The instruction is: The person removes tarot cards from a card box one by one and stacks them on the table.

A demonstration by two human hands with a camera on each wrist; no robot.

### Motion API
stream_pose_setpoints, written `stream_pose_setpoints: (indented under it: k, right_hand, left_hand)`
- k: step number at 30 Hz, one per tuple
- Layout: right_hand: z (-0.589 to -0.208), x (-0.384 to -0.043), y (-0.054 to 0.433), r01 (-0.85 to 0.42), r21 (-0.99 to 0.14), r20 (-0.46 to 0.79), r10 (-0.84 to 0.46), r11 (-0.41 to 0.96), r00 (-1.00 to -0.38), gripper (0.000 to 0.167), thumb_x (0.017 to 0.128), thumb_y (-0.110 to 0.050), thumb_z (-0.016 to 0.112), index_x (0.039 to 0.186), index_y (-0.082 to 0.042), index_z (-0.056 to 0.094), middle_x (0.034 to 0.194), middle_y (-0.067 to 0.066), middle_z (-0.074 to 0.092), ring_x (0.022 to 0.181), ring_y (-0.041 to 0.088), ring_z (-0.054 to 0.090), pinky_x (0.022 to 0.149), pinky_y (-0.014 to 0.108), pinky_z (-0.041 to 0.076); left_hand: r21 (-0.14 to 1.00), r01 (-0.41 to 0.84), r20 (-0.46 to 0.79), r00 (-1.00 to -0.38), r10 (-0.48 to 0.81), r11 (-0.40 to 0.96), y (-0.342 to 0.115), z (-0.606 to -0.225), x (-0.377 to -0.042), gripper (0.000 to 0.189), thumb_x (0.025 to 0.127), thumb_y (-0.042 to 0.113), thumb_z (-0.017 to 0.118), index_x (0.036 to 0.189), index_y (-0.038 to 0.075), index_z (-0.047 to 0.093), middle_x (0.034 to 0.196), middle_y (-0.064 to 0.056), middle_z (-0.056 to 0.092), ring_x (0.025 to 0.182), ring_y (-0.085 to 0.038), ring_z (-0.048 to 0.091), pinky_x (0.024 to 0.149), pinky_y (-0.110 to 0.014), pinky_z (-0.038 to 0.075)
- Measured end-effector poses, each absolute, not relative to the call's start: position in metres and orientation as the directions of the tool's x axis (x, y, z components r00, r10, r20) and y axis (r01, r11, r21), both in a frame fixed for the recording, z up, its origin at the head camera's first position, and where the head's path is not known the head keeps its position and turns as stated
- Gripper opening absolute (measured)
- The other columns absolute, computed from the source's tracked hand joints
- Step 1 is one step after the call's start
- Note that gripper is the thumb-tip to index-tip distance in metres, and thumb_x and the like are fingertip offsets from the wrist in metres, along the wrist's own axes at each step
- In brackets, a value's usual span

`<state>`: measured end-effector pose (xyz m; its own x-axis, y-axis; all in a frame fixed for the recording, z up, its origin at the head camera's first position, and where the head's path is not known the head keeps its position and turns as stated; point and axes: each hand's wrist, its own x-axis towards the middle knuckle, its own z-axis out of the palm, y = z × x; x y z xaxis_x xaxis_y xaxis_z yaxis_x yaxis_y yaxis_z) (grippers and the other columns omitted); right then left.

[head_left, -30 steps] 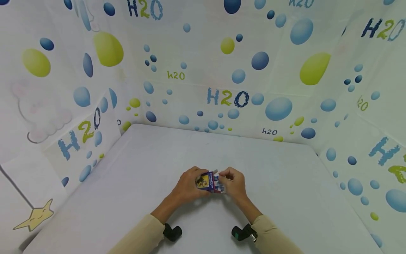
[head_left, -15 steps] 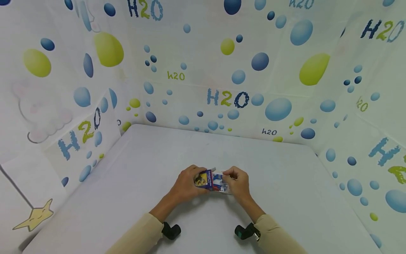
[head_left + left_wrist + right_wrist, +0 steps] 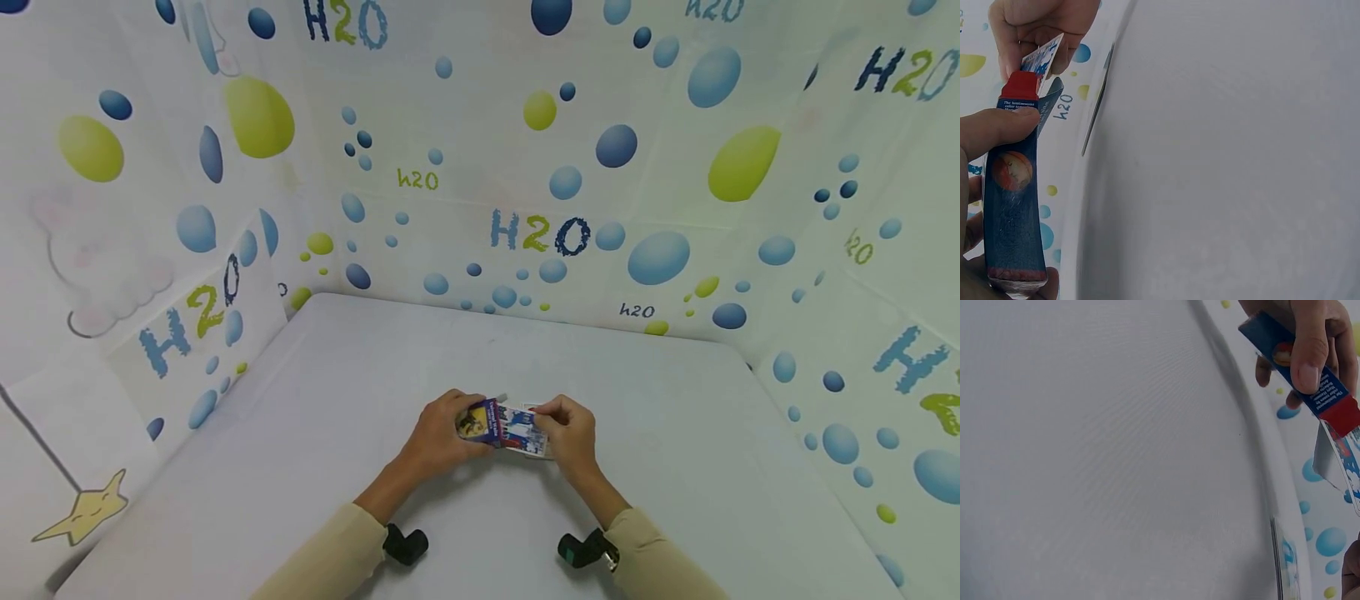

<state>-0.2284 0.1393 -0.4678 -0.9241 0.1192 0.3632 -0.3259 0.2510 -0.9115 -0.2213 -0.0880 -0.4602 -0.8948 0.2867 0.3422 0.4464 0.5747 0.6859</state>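
Observation:
My left hand [image 3: 438, 435] grips a small dark blue card box [image 3: 476, 423] with a yellow picture on its face, above the white table. In the left wrist view, the thumb presses along the narrow side of the box [image 3: 1013, 215], near its red end. A deck of cards [image 3: 522, 429] with a blue, white and red top picture sticks partly out of the right end. My right hand [image 3: 573, 432] pinches the outer end of these cards. An open flap [image 3: 1051, 103] stands out beside the box mouth. The rest of the deck is hidden inside the box.
The white tabletop [image 3: 360, 367] spreads around both hands. Behind it hangs a white wall covering [image 3: 465, 108] with blue and green dots and H2O lettering. A black wrist camera [image 3: 406, 545] is on each forearm.
My right hand has drawn the cards to the right, so more of their picture shows outside the box. The left hand has shifted slightly left with the box.

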Motion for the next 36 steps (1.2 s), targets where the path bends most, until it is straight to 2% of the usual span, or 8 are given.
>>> stream_pose_setpoints:
  k: [9, 19, 25, 31, 36]
  right_hand:
    - [-0.445, -0.211, 0.138, -0.293, -0.923, 0.323, 0.086, 0.249, -0.943, 0.006, 0.079, 0.014, 0.065, 0.086, 0.015, 0.065, 0.083, 0.022, 0.068, 0.068, 0.011, 0.057, 0.06, 0.02, 0.045]
    - [-0.439, -0.206, 0.138, -0.325, -0.914, 0.334, -0.004, 0.243, -0.943, 0.01, 0.078, 0.016, 0.062, 0.085, 0.013, 0.068, 0.073, 0.011, 0.062, 0.062, 0.007, 0.052, 0.057, 0.02, 0.042]
    - [-0.438, -0.206, 0.139, -0.314, -0.903, 0.323, -0.019, 0.292, -0.946, 0.007, 0.079, 0.012, 0.063, 0.076, 0.007, 0.067, 0.071, 0.006, 0.062, 0.063, 0.008, 0.051, 0.059, 0.021, 0.041]
    - [-0.439, -0.207, 0.141, -0.29, -0.909, 0.291, -0.042, 0.3, -0.956, 0.011, 0.079, 0.013, 0.06, 0.073, 0.005, 0.065, 0.073, 0.008, 0.062, 0.065, 0.011, 0.052, 0.06, 0.022, 0.042]
    - [-0.438, -0.206, 0.143, -0.287, -0.912, 0.276, -0.081, 0.292, -0.958, 0.009, 0.077, 0.013, 0.059, 0.072, 0.006, 0.063, 0.066, 0.006, 0.056, 0.06, 0.008, 0.046, 0.056, 0.022, 0.036]
  left_hand:
    - [0.712, 0.435, 0.353, -0.901, 0.254, 0.552, -0.093, -0.462, -0.223, 0.07, 0.069, 0.026, 0.095, 0.132, 0.014, 0.066, 0.115, -0.002, 0.066, 0.095, -0.011, 0.056, 0.084, -0.033, 0.047]
    - [0.68, 0.443, 0.349, -0.896, 0.274, 0.584, -0.09, -0.46, -0.221, 0.072, 0.069, 0.026, 0.095, 0.133, 0.012, 0.066, 0.117, -0.003, 0.064, 0.097, -0.013, 0.056, 0.086, -0.035, 0.048]
    - [0.659, 0.444, 0.34, -0.896, 0.286, 0.607, -0.089, -0.46, -0.221, 0.072, 0.07, 0.027, 0.095, 0.134, 0.012, 0.065, 0.118, -0.004, 0.064, 0.099, -0.015, 0.057, 0.088, -0.038, 0.048]
    - [0.655, 0.441, 0.334, -0.898, 0.288, 0.614, -0.089, -0.46, -0.22, 0.072, 0.07, 0.028, 0.094, 0.134, 0.012, 0.065, 0.119, -0.004, 0.064, 0.1, -0.016, 0.057, 0.089, -0.039, 0.048]
    - [0.658, 0.442, 0.337, -0.897, 0.288, 0.609, -0.088, -0.46, -0.22, 0.072, 0.069, 0.028, 0.094, 0.134, 0.012, 0.065, 0.119, -0.004, 0.064, 0.1, -0.016, 0.057, 0.088, -0.038, 0.048]
